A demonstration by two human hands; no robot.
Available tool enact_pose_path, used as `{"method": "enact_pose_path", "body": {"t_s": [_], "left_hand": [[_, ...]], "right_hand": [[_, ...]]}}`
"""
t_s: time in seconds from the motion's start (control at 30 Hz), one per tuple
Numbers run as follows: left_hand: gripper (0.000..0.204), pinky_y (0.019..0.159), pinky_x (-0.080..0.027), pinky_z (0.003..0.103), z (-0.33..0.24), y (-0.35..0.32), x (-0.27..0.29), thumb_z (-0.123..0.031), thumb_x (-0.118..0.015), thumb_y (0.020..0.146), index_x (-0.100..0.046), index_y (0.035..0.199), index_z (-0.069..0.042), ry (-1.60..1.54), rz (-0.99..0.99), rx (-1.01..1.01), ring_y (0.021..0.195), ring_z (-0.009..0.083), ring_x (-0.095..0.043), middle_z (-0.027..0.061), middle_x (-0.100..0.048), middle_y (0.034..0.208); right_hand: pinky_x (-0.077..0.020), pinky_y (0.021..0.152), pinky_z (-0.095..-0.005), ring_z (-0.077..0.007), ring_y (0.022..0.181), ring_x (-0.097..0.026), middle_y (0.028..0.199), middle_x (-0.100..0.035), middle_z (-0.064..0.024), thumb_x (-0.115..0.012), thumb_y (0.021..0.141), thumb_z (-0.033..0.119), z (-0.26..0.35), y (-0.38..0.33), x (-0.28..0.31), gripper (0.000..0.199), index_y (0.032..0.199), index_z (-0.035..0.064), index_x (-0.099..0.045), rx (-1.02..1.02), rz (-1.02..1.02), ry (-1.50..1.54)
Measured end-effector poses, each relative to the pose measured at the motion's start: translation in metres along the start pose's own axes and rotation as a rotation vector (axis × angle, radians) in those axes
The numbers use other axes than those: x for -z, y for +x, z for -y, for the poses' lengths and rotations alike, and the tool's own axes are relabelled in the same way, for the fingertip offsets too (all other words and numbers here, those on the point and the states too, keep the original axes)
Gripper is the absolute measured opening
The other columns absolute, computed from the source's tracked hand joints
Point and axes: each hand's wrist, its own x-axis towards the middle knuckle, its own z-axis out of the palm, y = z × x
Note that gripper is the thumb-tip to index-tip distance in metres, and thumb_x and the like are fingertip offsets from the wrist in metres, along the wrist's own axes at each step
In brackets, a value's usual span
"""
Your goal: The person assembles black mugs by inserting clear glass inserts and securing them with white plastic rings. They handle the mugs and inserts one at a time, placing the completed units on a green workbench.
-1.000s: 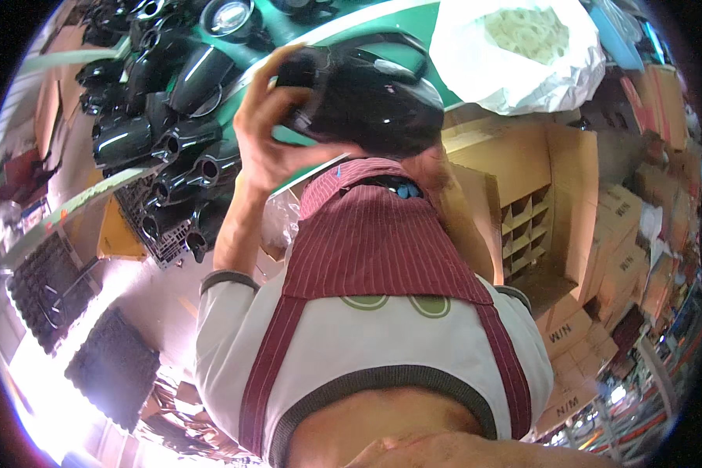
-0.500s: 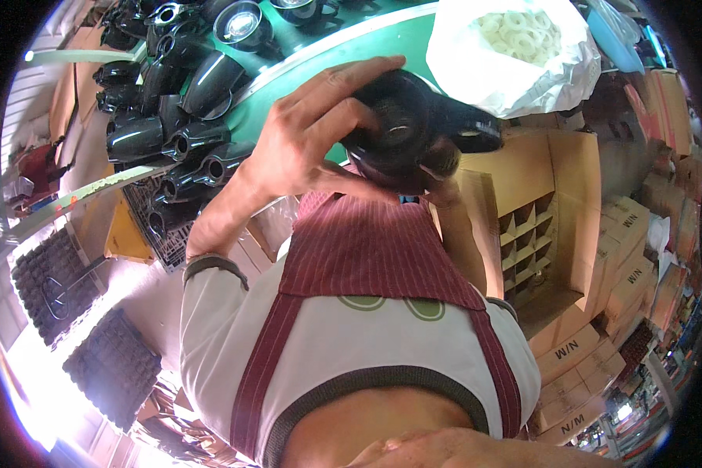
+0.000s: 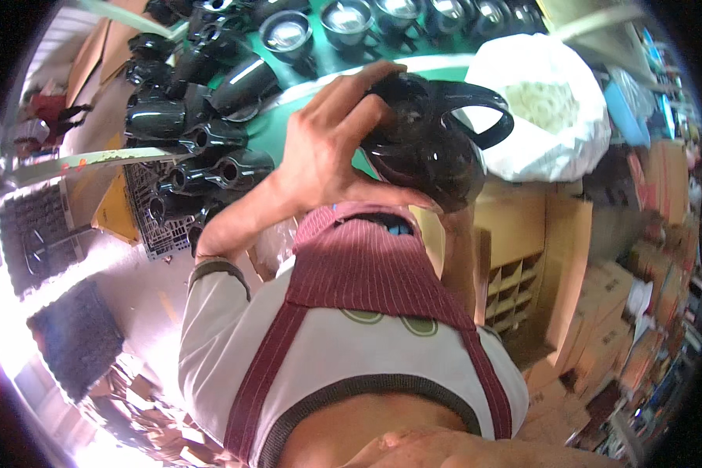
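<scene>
A glossy black jug with a loop handle is held up in front of my chest, tilted, its handle pointing right. My left hand is closed round its left side, fingers over the top and thumb along the near underside. My right forearm rises to the jug's lower right, where my right hand is mostly hidden behind it; its fingers do not show. More black jugs crowd the left of the green table, several lying on their sides. Round black pieces with shiny clear tops stand along the back.
A white bag of translucent rings stands at the table's right edge. Below it is an open cardboard box with dividers. Stacked cartons fill the right side. A pale metal rail crosses at left, near a blue tub-free floor area with dark mats.
The jug has turned in my hands, so its handle shows as an open loop at the right. My view has shifted, bringing more of the table's back row into sight.
</scene>
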Motion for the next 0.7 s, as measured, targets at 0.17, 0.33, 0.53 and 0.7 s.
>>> {"method": "enact_pose_path", "body": {"t_s": [0.17, 0.33, 0.53, 0.7], "left_hand": [[0.070, 0.088, -0.054, 0.042, 0.019, 0.005, 0.016, -0.051, -0.095, 0.049, -0.065, 0.091, -0.003, 0.046, -0.034, 0.053, 0.105, 0.0349, -0.066, 0.0216, -0.058, 0.135], [0.066, 0.084, -0.056, 0.041, 0.037, 0.023, 0.032, -0.052, -0.093, 0.051, -0.066, 0.087, -0.003, 0.109, -0.034, -0.096, 0.101, 0.0337, -0.067, 0.0201, -0.060, 0.134], [0.069, 0.072, -0.058, 0.038, 0.058, 0.031, 0.032, -0.063, -0.085, 0.059, -0.062, 0.085, -0.004, 0.206, -0.147, 0.025, 0.095, 0.0302, -0.065, 0.0151, -0.060, 0.129], [0.071, 0.076, -0.056, 0.039, 0.080, 0.035, 0.032, -0.062, -0.087, 0.056, -0.062, 0.086, -0.003, 0.144, -0.170, 0.059, 0.097, 0.0324, -0.065, 0.0165, -0.060, 0.125]], "right_hand": [[-0.0439, 0.109, -0.0474, -0.0287, 0.128, -0.053, 0.143, -0.052, -0.0142, -0.057, 0.099, 0.037, -0.005, 0.032, -0.004, 0.056, 0.143, 0.0032, -0.044, 0.031, 0.028, 0.066], [-0.0450, 0.108, -0.0465, -0.0283, 0.126, -0.055, 0.141, -0.053, -0.0143, -0.058, 0.099, 0.035, -0.016, 0.096, -0.011, 0.055, 0.142, 0.0020, -0.046, 0.065, 0.107, 0.155], [-0.0464, 0.107, -0.0454, -0.0277, 0.124, -0.056, 0.140, -0.055, -0.0144, -0.058, 0.100, 0.033, -0.024, 0.111, -0.019, 0.053, 0.140, 0.0006, -0.047, 0.098, 0.117, 0.154], [-0.0476, 0.106, -0.0445, -0.0273, 0.122, -0.058, 0.138, -0.056, -0.0145, -0.058, 0.100, 0.032, -0.025, 0.106, -0.022, 0.051, 0.139, -0.0005, -0.048, 0.201, 0.089, 0.100]]}}
